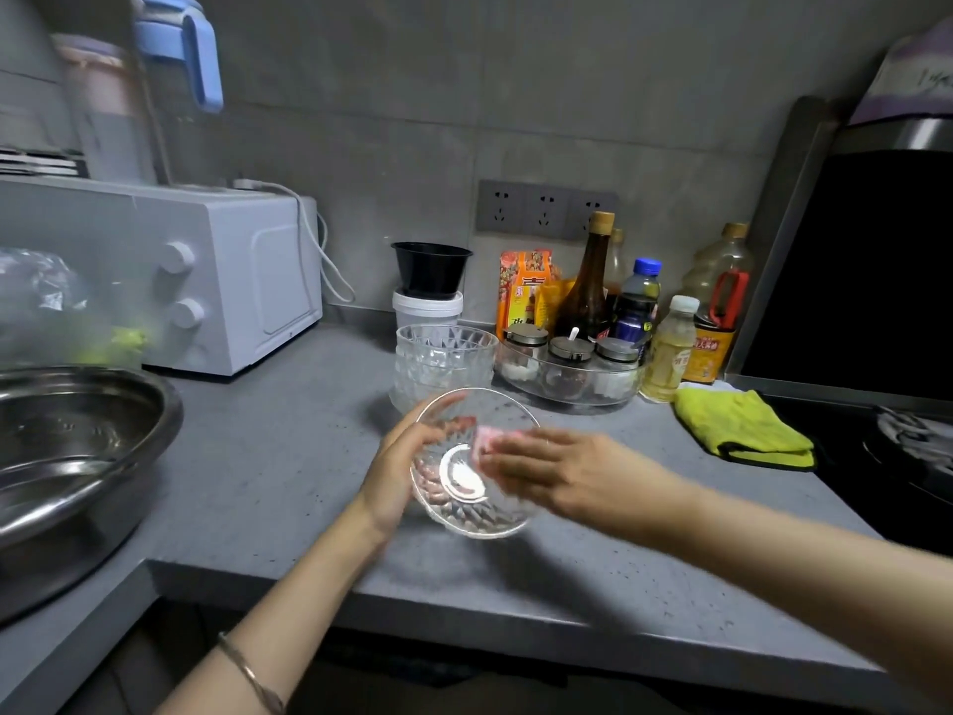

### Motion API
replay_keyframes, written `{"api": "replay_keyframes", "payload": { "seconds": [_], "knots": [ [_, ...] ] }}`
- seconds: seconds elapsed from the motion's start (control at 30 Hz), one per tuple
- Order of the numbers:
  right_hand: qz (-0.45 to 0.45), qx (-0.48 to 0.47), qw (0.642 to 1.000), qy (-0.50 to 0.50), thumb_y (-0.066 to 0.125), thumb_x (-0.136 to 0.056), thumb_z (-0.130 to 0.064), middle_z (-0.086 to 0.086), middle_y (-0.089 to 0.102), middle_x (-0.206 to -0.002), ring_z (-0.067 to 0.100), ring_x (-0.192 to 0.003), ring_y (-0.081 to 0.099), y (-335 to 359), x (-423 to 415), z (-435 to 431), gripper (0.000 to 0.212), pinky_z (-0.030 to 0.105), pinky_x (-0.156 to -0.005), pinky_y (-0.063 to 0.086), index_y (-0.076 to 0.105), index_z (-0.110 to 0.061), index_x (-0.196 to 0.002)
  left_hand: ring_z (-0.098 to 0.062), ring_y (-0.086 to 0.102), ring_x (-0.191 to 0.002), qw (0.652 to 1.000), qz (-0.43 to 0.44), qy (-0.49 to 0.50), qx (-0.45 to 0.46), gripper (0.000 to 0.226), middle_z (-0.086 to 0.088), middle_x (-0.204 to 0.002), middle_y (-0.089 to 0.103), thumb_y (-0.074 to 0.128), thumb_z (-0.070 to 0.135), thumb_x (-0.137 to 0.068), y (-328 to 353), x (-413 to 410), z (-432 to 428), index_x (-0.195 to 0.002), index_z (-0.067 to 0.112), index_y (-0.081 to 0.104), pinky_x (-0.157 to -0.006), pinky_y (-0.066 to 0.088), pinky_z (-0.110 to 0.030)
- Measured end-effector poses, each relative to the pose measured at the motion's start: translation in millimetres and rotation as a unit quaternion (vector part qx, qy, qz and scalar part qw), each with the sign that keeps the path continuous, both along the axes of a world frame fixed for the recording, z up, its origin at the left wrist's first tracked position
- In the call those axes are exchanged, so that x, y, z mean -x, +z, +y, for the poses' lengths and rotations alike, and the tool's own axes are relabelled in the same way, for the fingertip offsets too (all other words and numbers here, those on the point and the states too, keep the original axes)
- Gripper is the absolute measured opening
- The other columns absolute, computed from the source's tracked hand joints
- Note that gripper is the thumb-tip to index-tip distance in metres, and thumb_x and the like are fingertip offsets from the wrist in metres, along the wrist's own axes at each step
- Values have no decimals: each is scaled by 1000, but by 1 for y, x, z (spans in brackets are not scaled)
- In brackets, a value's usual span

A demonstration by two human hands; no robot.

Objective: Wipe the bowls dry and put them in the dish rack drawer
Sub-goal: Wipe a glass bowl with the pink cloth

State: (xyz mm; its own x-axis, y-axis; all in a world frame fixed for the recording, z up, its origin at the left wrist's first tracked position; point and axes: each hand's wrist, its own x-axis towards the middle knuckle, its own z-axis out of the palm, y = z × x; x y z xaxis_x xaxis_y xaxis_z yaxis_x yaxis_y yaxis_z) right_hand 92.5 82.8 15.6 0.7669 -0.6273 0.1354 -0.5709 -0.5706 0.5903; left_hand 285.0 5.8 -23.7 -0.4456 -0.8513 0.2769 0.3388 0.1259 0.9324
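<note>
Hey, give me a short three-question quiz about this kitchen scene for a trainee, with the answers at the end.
1. True or false: the left hand grips the glass bowl.
2. The cloth the right hand holds is: A yellow, B pink, C white.
3. Fill in: the spare bowls stand ____ on the counter.
Key: 1 true; 2 B; 3 stacked.

One glass bowl (464, 513) and one pink cloth (485, 440) are being held; three lidded jars (570, 356), three wall sockets (546, 209) and one yellow cloth (737, 425) are showing behind.
</note>
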Motion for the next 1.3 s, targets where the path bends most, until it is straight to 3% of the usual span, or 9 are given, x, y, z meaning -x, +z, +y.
{"api": "replay_keyframes", "payload": {
  "seconds": [0.17,0.43,0.53,0.67,0.87,1.07,1.13,1.2,1.3],
  "knots": [
    [107,72,991,20,35,-84,-4,1,51,-138,15,-132,39,35,7,-17,48,37,-119,11,49,-14,-129,-26,64,-86,985,-122,-112,-40,56,-19,-106,67,45,21,-65,11,-2,-7,-117,8,60,-79,50,-37],
    [-69,-62,984,-151,79,-64,-20,8,49,-142,23,-125,53,4,-34,19,75,31,-96,47,53,-12,-134,-24,62,-112,1000,-19,1,-8,51,-13,-118,66,43,18,-66,12,6,-6,-110,22,68,-88,51,-42],
    [-145,-185,958,-162,65,-86,-31,-1,8,-160,18,-144,20,4,-52,25,83,29,-112,26,16,-18,-152,-25,61,-112,1000,-27,10,-9,50,-12,-117,67,41,23,-70,6,10,-2,-111,26,68,-86,50,-40],
    [-95,-101,974,-179,54,-88,-54,8,-6,-159,22,-147,-3,1,-43,11,93,26,-112,-8,1,-9,-151,-26,65,-107,1000,-2,-7,-18,55,-12,-118,67,42,18,-68,6,10,1,-118,16,64,-87,53,-37],
    [-95,-109,973,-181,50,-94,-40,11,30,-153,28,-138,33,-1,-53,18,58,40,-110,35,39,-9,-143,-25,62,-112,999,8,26,-23,51,-15,-120,65,42,20,-68,7,4,-1,-112,21,67,-86,52,-43],
    [-166,-116,963,-178,47,-94,-50,7,-2,-159,23,-147,-2,-4,-52,6,82,27,-108,-15,4,-10,-151,-28,66,-100,997,-2,-23,-69,45,-18,-116,66,42,15,-76,8,6,1,-115,15,64,-80,56,-37],
    [-147,-88,956,-237,39,-96,-53,11,-2,-159,26,-147,-2,-8,-52,5,81,32,-113,-8,3,-8,-151,-30,62,-109,998,-9,-11,-68,44,-15,-120,65,39,11,-83,10,7,1,-119,16,63,-86,53,-45],
    [-146,-88,956,-240,46,-95,-49,14,27,-154,29,-139,30,-9,-55,6,65,39,-115,25,34,-10,-146,-30,63,-109,996,-7,6,-88,44,-15,-119,65,32,8,-88,9,7,1,-118,18,63,-83,54,-46],
    [-262,-131,945,-147,66,-86,-31,4,69,-111,24,-98,65,-2,-55,9,27,39,-84,51,68,-19,-110,-31,65,-104,992,22,-5,-128,43,-19,-120,65,31,12,-92,4,7,2,-122,17,60,-72,57,-40]
  ]
}}
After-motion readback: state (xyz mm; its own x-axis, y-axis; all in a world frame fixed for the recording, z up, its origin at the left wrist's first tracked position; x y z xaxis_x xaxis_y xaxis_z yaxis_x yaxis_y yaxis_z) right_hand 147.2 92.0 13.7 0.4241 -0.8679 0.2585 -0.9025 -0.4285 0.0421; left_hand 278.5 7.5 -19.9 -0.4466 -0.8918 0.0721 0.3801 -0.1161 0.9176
